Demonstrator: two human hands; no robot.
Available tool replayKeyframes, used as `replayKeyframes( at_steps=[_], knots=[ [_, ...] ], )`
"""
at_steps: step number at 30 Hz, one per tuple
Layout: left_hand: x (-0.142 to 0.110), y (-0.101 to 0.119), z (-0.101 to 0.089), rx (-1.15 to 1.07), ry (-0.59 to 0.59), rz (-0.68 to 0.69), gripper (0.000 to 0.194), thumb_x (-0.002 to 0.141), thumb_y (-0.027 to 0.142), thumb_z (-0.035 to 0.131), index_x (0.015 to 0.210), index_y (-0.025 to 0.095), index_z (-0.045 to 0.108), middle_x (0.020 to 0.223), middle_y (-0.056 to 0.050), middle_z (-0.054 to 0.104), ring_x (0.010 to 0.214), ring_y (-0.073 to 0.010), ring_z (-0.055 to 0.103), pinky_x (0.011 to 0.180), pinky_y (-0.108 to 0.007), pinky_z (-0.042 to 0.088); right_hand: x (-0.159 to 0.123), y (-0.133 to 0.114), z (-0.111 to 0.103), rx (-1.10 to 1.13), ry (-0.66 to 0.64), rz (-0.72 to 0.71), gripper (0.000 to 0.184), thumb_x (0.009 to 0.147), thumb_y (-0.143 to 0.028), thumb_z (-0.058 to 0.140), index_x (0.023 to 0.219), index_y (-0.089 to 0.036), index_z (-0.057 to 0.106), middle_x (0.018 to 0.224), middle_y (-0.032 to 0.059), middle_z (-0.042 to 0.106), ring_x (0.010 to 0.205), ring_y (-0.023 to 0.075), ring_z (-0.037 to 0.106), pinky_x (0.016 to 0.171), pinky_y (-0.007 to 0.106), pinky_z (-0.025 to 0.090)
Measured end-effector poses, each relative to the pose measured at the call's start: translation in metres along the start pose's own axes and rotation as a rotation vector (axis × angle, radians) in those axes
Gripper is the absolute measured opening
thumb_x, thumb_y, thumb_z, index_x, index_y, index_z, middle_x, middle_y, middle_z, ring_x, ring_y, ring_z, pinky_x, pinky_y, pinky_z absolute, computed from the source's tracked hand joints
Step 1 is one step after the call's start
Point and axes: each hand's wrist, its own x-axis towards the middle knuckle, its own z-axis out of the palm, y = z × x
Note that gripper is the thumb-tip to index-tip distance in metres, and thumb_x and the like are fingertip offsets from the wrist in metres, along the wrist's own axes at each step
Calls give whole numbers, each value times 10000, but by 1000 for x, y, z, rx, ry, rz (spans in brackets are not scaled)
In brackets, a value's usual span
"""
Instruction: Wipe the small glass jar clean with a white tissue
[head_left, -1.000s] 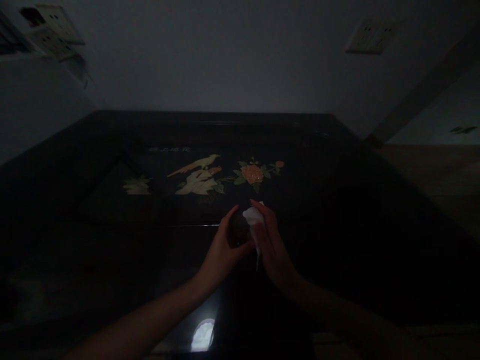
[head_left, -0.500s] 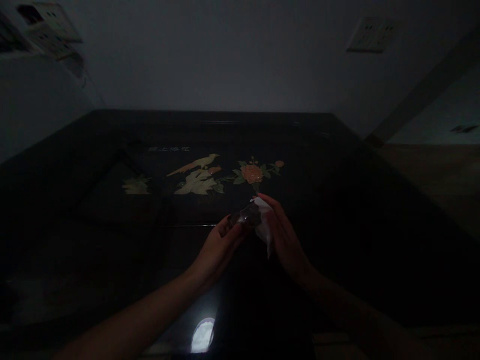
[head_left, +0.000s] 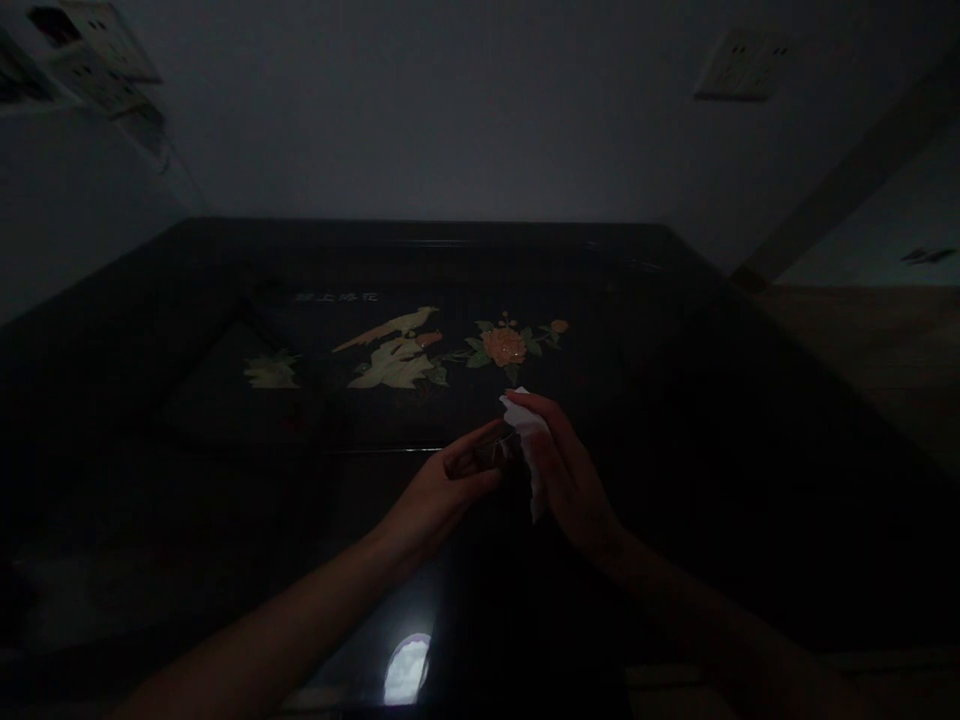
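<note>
Your left hand point(head_left: 431, 492) has shifted its fingers since the earlier frame: they now reach along the far side of the clear object point(head_left: 495, 455), thumb on the near side, while your right hand point(head_left: 576, 480) sits almost where it was. Largest of all, the dark glossy bench point(head_left: 637, 400) stretches beneath your arms, its far edge along the pale wall point(head_left: 450, 110). Your left grip is curled round the clear object, which you hold above the bench, in front of your body; the dimness keeps its exact shape from you. Your right grip is closed on the white tissue point(head_left: 527, 430), which lies between that hand and the clear object and hangs down in a loose tail. Beyond your hands, the bench top shows a bird point(head_left: 397, 325) above pale leaf-like shapes and, to its right, an orange flower point(head_left: 504, 346) with green leaves. Socket plates point(head_left: 742, 65) are on the wall, at upper left and right. Near you a bright reflection point(head_left: 407, 668) shines on the bench, and small pale characters point(head_left: 337, 297) run above the bird
</note>
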Motion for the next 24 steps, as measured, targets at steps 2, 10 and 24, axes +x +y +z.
replayKeyframes(
  at_steps=[2,10,24],
  knots=[
    [0,0,1,-8,16,-10,576,589,160,830,1137,182,653,1198,-93,659,1208,-267,541,1092,-388,333,2,0,-2,14,-13,6,323,969,-384,376,1223,-263,534,1294,60,561,1218,211,505,1061,387,357],
    [3,-4,2,4,34,2,596,536,175,842,1100,141,654,1130,-110,676,1101,-268,595,1016,-382,393,3,-1,-6,-121,-62,-133,332,971,-321,376,1267,-243,505,1327,87,537,1255,207,481,1060,391,372],
    [4,-9,3,159,83,96,569,457,70,822,983,184,636,1070,-51,687,1057,-247,601,878,-305,468,4,-2,-14,-455,-173,-527,399,971,-361,321,1273,-201,527,1312,136,549,1227,238,506,1068,454,365]
  ],
)
